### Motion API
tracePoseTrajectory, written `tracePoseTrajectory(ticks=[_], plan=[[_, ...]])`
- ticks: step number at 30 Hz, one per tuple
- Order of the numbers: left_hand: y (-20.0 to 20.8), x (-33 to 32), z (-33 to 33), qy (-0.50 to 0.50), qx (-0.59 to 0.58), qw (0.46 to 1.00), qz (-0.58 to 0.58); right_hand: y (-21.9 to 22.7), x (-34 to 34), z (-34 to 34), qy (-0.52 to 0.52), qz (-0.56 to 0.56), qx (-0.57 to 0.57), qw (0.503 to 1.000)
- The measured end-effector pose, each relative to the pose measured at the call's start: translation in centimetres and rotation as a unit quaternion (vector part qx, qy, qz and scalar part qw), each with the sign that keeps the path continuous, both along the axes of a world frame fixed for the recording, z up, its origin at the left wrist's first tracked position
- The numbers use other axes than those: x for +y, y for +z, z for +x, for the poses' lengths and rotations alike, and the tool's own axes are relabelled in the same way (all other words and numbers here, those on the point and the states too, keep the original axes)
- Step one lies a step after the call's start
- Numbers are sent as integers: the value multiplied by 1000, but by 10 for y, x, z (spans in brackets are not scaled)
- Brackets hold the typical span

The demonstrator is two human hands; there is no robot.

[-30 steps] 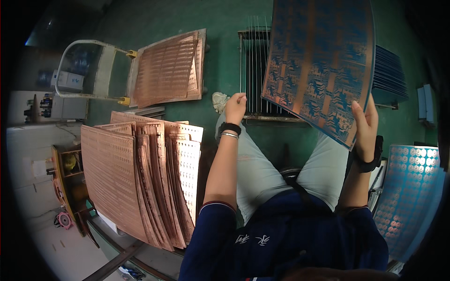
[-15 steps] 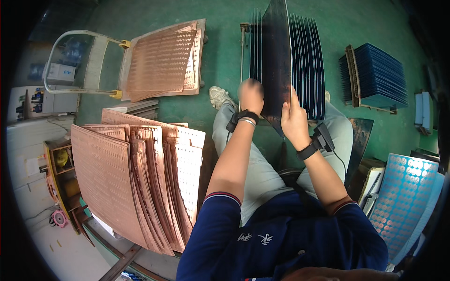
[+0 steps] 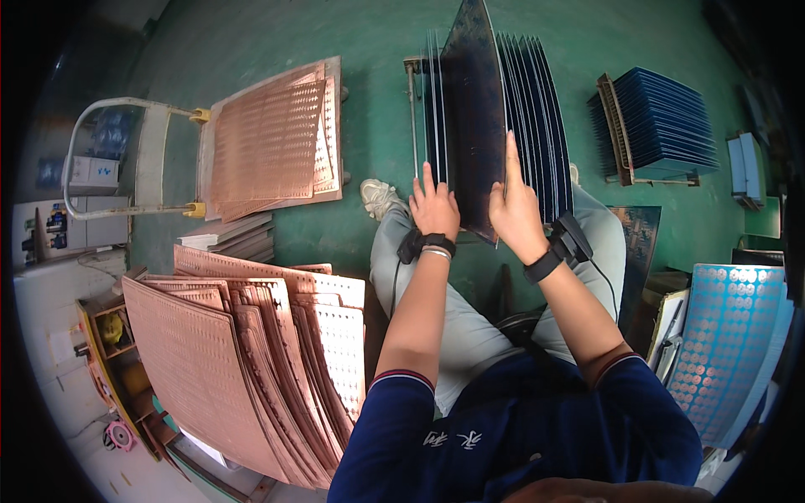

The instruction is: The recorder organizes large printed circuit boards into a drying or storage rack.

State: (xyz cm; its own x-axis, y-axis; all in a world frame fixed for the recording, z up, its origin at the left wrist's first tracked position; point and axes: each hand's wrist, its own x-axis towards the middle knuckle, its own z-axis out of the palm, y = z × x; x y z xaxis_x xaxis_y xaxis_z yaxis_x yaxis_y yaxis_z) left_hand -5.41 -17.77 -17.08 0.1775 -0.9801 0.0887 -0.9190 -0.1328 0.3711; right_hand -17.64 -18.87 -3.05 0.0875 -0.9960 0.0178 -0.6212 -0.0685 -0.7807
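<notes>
A large dark panel (image 3: 471,126) stands on edge among the thinner dark panels (image 3: 537,126) of a rack (image 3: 411,109) between my legs. My right hand (image 3: 517,216) grips its near right edge. The thumb lies against its face and the index finger stretches up along the edge. To the left of this panel, my left hand (image 3: 435,210) has its fingers spread, close to the near edges of the leftmost panels. Nothing shows in it, and whether its fingertips touch those panels I cannot tell.
Copper-coloured perforated sheets (image 3: 193,360) stand close at my left. More lie on a flat trolley (image 3: 335,126) farther off. A second rack of dark panels (image 3: 662,126) stands at the far right. A blue sheet with round copper spots (image 3: 725,352) leans near my right side.
My left hand has gone from curled and blurred to spread fingers beside the panels. My right hand keeps its grip on the large panel. The whole view has shifted a little.
</notes>
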Motion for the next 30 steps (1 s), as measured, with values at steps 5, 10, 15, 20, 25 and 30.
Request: tracePoseTrajectory(ticks=[5,10,15,20,25,30], plan=[[-6,-2,3,2,5,1000,-8,-3,1,11,-8,-11,15,1000],[-8,-1,4,2,13,1000,-3,3,-1,19,3,14,-16,1000],[-11,-2,2,0,-3,1000,-7,-34,-27,17,18,39,17,999],[-5,-3,0,7,-15,999,36,-94,-16,6,87,62,99,989],[-8,-3,6,4,31,999,37,-83,31,-13,171,79,40,981],[10,-4,13,-31,122,992,-9,-70,69,-46,197,92,17,976]])
